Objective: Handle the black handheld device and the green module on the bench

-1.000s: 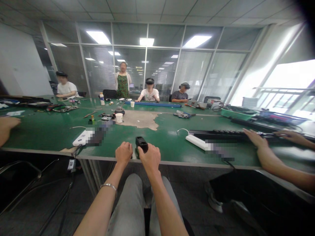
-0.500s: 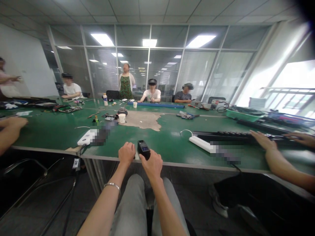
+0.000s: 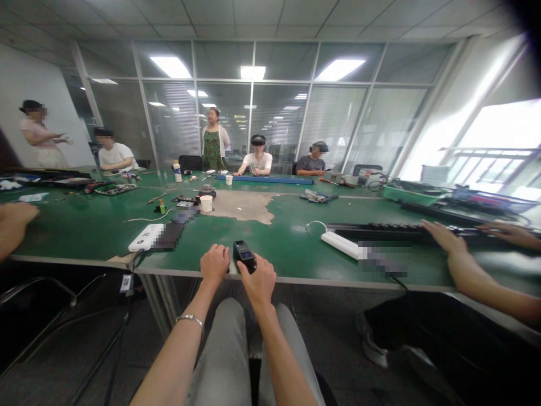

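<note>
At the near edge of the green table (image 3: 291, 262), my right hand (image 3: 260, 277) is wrapped round the side of a small black box-shaped device with a little lit screen (image 3: 244, 256). Its far end points away from me, and the screen faces up. My left hand (image 3: 214, 264) rests just left of the device, fingers curled in on the tabletop. Whatever those fingers may hold is hidden beneath them. A narrow gap separates the left hand from the device. A silver bracelet (image 3: 190, 319) circles my left wrist.
A white power strip (image 3: 341, 246) lies to the right, and a white box (image 3: 146, 237) with a cable to the left. Farther off are a paper cup (image 3: 206, 203) and pliers-like tools (image 3: 316, 196). Co-workers' arms reach in at both sides; other people sit or stand beyond.
The view has shifted slightly, so the table scene sits a little farther left. A standing person at the far left has come more fully into view. Both my hands keep their pose.
</note>
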`<state>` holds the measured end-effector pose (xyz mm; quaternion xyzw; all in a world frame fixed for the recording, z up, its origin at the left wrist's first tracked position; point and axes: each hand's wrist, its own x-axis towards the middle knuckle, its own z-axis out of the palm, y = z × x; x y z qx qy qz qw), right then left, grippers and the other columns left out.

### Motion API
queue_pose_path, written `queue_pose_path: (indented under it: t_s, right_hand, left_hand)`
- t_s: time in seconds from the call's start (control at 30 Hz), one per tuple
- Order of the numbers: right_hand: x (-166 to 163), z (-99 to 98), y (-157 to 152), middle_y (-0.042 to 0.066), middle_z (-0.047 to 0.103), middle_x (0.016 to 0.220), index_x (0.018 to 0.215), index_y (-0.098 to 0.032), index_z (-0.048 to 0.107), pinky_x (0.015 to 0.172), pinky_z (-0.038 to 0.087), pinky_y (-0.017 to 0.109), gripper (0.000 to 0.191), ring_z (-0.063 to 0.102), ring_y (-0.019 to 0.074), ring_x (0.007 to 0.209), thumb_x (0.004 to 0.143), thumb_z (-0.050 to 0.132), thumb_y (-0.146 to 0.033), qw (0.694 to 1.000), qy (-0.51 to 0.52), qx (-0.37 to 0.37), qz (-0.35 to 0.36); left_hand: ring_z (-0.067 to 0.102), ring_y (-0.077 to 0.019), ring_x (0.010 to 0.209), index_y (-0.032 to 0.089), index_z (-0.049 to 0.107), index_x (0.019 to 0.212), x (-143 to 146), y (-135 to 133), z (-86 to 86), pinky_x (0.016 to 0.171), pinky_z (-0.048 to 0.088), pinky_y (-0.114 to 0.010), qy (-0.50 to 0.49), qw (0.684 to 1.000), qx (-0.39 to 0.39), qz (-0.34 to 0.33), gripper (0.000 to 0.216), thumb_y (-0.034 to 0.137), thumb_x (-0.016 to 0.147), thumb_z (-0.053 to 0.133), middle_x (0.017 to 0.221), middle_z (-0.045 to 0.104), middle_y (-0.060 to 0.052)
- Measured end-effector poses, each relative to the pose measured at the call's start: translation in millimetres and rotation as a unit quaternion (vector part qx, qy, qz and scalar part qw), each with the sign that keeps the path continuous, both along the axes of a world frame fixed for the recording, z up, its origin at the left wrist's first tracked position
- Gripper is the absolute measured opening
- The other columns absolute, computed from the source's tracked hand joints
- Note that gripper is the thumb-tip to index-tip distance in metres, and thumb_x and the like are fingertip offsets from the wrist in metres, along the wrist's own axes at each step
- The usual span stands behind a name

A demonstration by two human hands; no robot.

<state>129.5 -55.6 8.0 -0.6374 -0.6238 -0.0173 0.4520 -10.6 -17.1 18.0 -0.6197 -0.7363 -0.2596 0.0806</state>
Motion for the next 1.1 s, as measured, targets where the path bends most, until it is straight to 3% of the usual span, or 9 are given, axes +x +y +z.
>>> queue_pose_path:
  t_s: [0.17, 0.4, 0.57, 0.83, 1.1]
  right_hand:
    - [-0.5, 2.9, 0.8, 0.011, 0.065, 0.092, 0.099, -0.016, 0.064, 0.079, 0.037, 0.033, 0.034, 0.055, 0.0244, 0.089, 0.086, 0.057, -0.048, 1.000, 0.000, 0.012, 0.017]
    - [-1.7, 20.6, 5.4, 0.011, 0.064, 0.095, 0.105, -0.016, 0.063, 0.083, 0.037, 0.033, 0.036, 0.053, 0.0241, 0.090, 0.087, 0.057, -0.046, 0.998, 0.036, 0.049, 0.032]
    - [15.8, 34.9, 10.5, 0.011, 0.065, 0.096, 0.110, -0.015, 0.062, 0.084, 0.038, 0.034, 0.042, 0.054, 0.0242, 0.091, 0.089, 0.053, -0.050, 0.993, 0.075, 0.084, 0.025]
    - [60.3, 1.8, 21.1, 0.013, 0.066, 0.102, 0.114, -0.014, 0.062, 0.083, 0.039, 0.034, 0.045, 0.056, 0.0247, 0.090, 0.087, 0.054, -0.049, 0.993, 0.094, 0.069, -0.028]
    - [64.3, -14.0, 25.2, 0.014, 0.066, 0.104, 0.114, -0.013, 0.059, 0.083, 0.038, 0.036, 0.044, 0.055, 0.0261, 0.092, 0.087, 0.053, -0.047, 0.996, 0.056, 0.071, -0.026]
  left_hand:
    - [0.060, -0.0165, 0.084, 0.020, 0.066, 0.094, 1.2, -0.4, 1.2, 0.069, 0.036, -0.025, -0.006, 1.000, -0.009, -0.002, 0.042, 0.043, 0.097, 0.031, 0.099, 0.061, -0.008]
    - [0.060, -0.0170, 0.086, 0.021, 0.066, 0.095, 1.9, 0.9, -0.8, 0.070, 0.037, -0.025, -0.007, 1.000, -0.007, 0.005, 0.041, 0.043, 0.097, 0.032, 0.100, 0.061, -0.009]
    - [0.059, -0.0165, 0.083, 0.021, 0.066, 0.093, 2.0, 1.2, -1.9, 0.067, 0.036, -0.025, 0.001, 1.000, 0.001, 0.005, 0.041, 0.044, 0.097, 0.032, 0.098, 0.061, -0.007]
    - [0.059, -0.0161, 0.082, 0.021, 0.065, 0.092, 2.4, 2.1, -2.0, 0.067, 0.034, -0.025, 0.005, 1.000, 0.000, 0.003, 0.040, 0.043, 0.097, 0.032, 0.097, 0.061, -0.008]
    - [0.059, -0.0159, 0.079, 0.021, 0.066, 0.090, 3.4, 4.3, -5.3, 0.066, 0.034, -0.025, 0.012, 1.000, 0.011, 0.007, 0.041, 0.043, 0.097, 0.032, 0.095, 0.061, -0.007]
